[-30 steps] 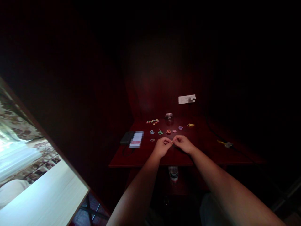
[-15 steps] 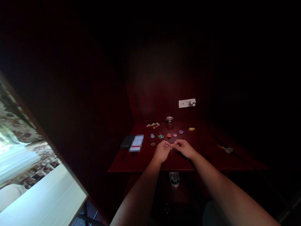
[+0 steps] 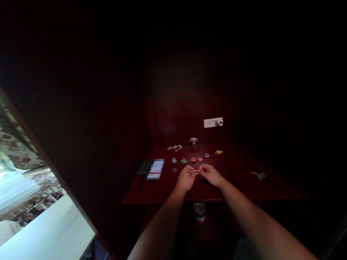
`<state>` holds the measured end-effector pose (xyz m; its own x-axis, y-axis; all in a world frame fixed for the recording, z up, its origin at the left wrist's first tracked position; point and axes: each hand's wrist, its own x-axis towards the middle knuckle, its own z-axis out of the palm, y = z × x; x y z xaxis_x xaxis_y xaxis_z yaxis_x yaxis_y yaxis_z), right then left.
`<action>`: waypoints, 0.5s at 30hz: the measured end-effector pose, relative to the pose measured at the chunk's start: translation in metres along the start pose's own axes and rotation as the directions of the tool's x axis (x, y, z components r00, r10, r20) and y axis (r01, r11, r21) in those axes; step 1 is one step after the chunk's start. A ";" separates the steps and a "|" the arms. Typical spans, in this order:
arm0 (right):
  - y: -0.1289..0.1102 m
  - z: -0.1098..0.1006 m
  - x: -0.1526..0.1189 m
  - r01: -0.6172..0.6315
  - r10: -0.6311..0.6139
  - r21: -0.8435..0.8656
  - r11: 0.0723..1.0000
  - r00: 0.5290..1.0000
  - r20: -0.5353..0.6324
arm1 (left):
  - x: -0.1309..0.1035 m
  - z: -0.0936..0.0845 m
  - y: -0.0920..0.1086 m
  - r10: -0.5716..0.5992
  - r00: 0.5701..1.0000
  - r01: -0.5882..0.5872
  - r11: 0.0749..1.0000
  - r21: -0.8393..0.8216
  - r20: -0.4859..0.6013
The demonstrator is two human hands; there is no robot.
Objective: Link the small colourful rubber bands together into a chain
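A small yellow hair tie (image 3: 196, 172) stretches between my two hands above the dark red table. My left hand (image 3: 187, 177) pinches its left end with curled fingers. On the other end, my right hand (image 3: 210, 174) is closed in a pinch too. Just beyond them lie small coloured hair ties in groups: blue (image 3: 174, 160), green (image 3: 183, 161), orange-red (image 3: 193, 160), pink (image 3: 200, 159) and purple (image 3: 207, 155). A greyish hair tie (image 3: 175, 169) rests alone left of my left hand.
A mixed-colour pile (image 3: 175, 148) and a clear lidded jar (image 3: 193, 143) stand at the back. Yellow ties (image 3: 219, 152) lie right. A phone (image 3: 155, 169) and a black box (image 3: 144, 167) sit left. A cable (image 3: 261, 176) crosses the right side; a bottle (image 3: 200, 212) stands below.
The view has shifted, so the table sits slightly lower in the picture. Between my hands, which remain close together, more of the yellow hair tie shows.
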<state>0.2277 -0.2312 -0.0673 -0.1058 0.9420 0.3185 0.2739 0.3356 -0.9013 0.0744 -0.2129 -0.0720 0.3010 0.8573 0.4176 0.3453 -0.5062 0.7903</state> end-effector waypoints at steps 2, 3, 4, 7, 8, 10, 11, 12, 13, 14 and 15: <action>0.002 0.001 0.001 -0.009 0.009 -0.009 1.000 1.000 0.000 | 0.001 0.001 -0.002 -0.006 1.000 0.007 0.999 0.052 -0.019; 0.002 0.001 0.002 -0.009 0.009 -0.009 1.000 1.000 0.002 | 0.001 0.001 -0.003 -0.005 1.000 0.007 0.997 0.075 -0.028; 0.003 0.001 0.003 -0.007 0.007 -0.008 1.000 1.000 0.004 | 0.001 0.001 -0.004 -0.003 0.999 0.007 0.996 0.092 -0.036; 0.004 0.002 0.003 -0.001 0.001 -0.011 1.000 1.000 0.001 | 0.002 0.002 -0.005 -0.018 0.999 0.020 0.997 0.079 -0.027; 0.004 0.002 0.003 0.000 0.000 -0.004 1.000 1.000 -0.003 | 0.002 0.002 -0.005 -0.026 1.000 0.026 0.999 0.045 -0.003; 0.004 0.001 0.002 0.004 -0.003 0.033 0.999 1.000 -0.012 | 0.002 0.001 -0.003 -0.036 0.997 0.040 0.997 -0.060 0.062; 0.004 0.001 0.001 0.006 -0.005 0.056 0.998 1.000 -0.015 | 0.002 0.001 -0.002 -0.033 0.996 0.043 0.992 -0.117 0.085; 0.003 0.001 0.001 0.008 -0.006 0.067 0.998 1.000 -0.018 | 0.002 0.001 -0.001 -0.036 0.995 0.052 0.984 -0.169 0.097; 0.003 0.001 0.000 0.008 -0.007 0.066 0.998 1.000 -0.016 | 0.002 0.000 -0.001 -0.040 0.994 0.061 0.976 -0.207 0.103; 0.002 0.001 -0.001 0.005 -0.003 0.060 0.998 1.000 -0.028 | 0.002 0.000 0.000 -0.038 0.994 0.062 0.970 -0.234 0.107; 0.002 0.001 -0.001 0.002 0.000 0.053 0.999 0.999 -0.032 | 0.002 0.000 0.000 -0.034 0.993 0.061 0.968 -0.245 0.110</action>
<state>0.2275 -0.2317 -0.0692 -0.0749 0.9417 0.3281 0.2223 0.3365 -0.9151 0.0748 -0.2108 -0.0711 0.3852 0.8587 0.3381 0.1350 -0.4149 0.8998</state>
